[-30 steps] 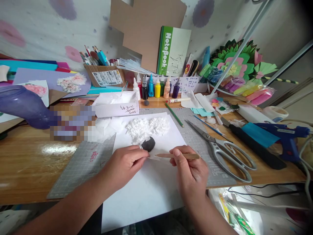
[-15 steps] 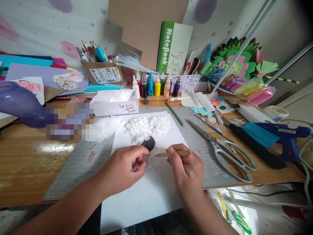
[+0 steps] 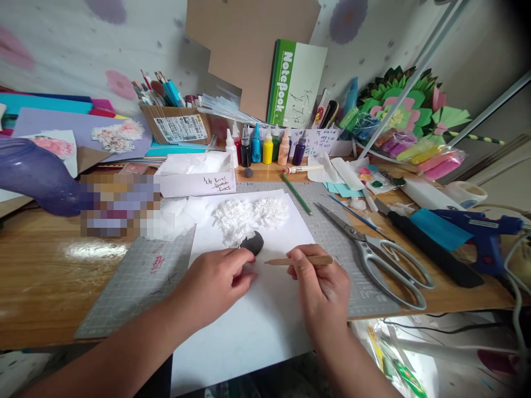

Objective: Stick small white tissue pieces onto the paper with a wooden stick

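Observation:
My right hand (image 3: 321, 287) pinches a short plain wooden pencil (image 3: 313, 260), held almost level, its pointed end toward the left. Across from that tip, my left hand (image 3: 219, 282) is loosely curled with thumb and index finger apart and nothing visible between them. Its index finger is by the lower edge of a dark, rounded piece (image 3: 252, 243); I cannot tell whether they touch. Both hands are over a large white sheet of paper (image 3: 232, 354). Two clusters of crumpled white paper (image 3: 234, 218) lie on the sheet, just beyond the dark piece.
Large scissors (image 3: 373, 260) lie to the right on the grey cutting mat (image 3: 120, 298), near a black-handled knife (image 3: 431, 249) and a blue glue gun (image 3: 485, 235). Thin white tissue (image 3: 170, 218) lies left of the sheet. Behind stand a white box (image 3: 194, 182) and several paint bottles (image 3: 267, 146).
My right hand has drawn slightly right with the pencil, away from my left hand. My left index finger has shifted slightly; the paper clusters and dark piece stay put.

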`<action>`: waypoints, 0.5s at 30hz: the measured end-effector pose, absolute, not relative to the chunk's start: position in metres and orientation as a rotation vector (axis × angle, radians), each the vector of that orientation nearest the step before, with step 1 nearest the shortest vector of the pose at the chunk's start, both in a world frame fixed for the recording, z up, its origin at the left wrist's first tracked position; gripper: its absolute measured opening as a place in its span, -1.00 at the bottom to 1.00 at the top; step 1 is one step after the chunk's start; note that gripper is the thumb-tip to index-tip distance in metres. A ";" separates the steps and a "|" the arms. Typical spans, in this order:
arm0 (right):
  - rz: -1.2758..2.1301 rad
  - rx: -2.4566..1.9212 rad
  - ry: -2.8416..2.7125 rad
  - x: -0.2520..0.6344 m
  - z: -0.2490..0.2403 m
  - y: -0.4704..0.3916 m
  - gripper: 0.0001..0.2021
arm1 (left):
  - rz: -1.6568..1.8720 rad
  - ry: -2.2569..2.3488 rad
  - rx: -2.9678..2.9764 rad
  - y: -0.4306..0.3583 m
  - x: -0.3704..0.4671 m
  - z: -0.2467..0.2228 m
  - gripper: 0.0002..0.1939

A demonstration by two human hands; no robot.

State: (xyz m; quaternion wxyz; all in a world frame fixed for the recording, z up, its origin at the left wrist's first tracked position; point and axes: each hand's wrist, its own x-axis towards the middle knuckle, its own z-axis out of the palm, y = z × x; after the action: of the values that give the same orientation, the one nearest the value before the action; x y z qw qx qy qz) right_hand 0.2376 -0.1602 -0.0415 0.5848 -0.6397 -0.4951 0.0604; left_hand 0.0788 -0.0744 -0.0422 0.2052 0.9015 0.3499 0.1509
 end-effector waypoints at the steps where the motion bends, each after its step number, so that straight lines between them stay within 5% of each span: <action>1: 0.149 -1.492 -1.179 0.237 -0.041 -0.159 -0.74 | 0.420 0.964 2.520 -0.074 0.079 -0.042 -0.91; 15: 0.029 -1.531 -1.342 0.251 -0.058 -0.160 -0.71 | 0.457 0.944 2.565 -0.078 0.080 -0.042 -0.87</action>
State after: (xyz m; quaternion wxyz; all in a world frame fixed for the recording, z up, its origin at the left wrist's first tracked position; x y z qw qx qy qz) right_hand 0.2507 -0.1604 -0.0584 0.5250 -0.6400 -0.5609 0.0119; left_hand 0.0797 -0.0785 -0.0418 0.1841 0.9097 0.3350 0.1622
